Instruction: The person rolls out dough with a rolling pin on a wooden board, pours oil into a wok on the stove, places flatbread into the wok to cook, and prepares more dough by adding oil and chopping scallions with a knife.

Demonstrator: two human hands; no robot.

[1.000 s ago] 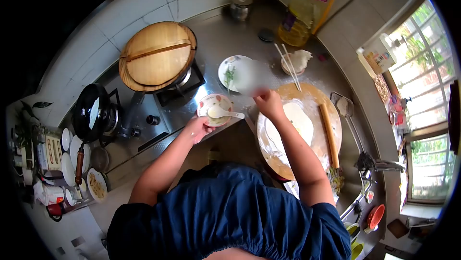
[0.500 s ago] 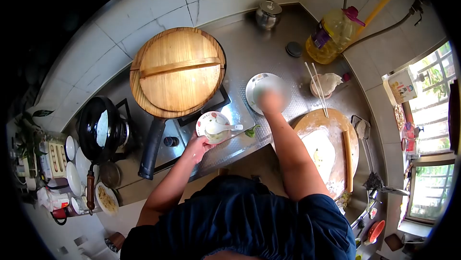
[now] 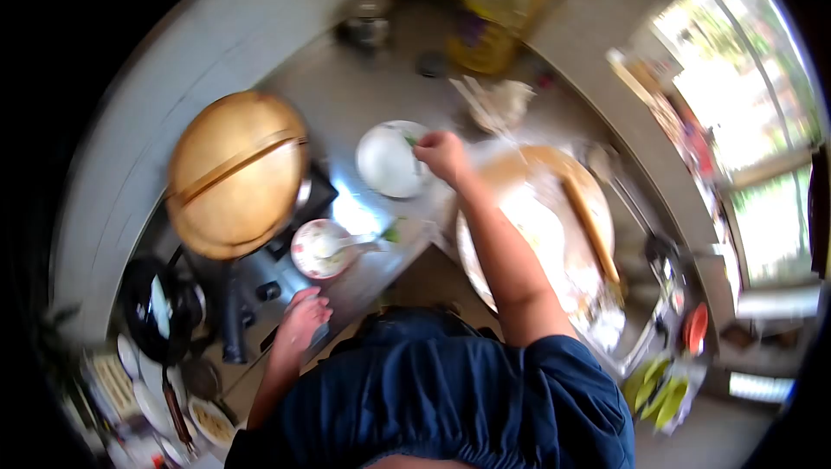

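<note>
Over the right rim of the white plate (image 3: 388,160), my right hand (image 3: 441,156) is closed in a pinch on a small piece of green leaf (image 3: 410,139). The small patterned bowl (image 3: 315,250) with a white spoon (image 3: 351,242) in it stands on the steel counter. Just below the bowl, apart from it, is my left hand (image 3: 305,318), blurred, its fingers loosely bent and apart with nothing visible in them. Another green leaf (image 3: 394,230) lies right of the bowl.
A wooden-lidded pan (image 3: 238,175) and a black wok (image 3: 147,309) are at the left. At the right lies a floured round board (image 3: 541,157) with a rolling pin (image 3: 590,227). An oil jug (image 3: 486,32) stands at the back.
The view has turned to the right. My left hand has let go of the bowl and drawn back from it. My right hand has lifted off the plate's middle to its right rim.
</note>
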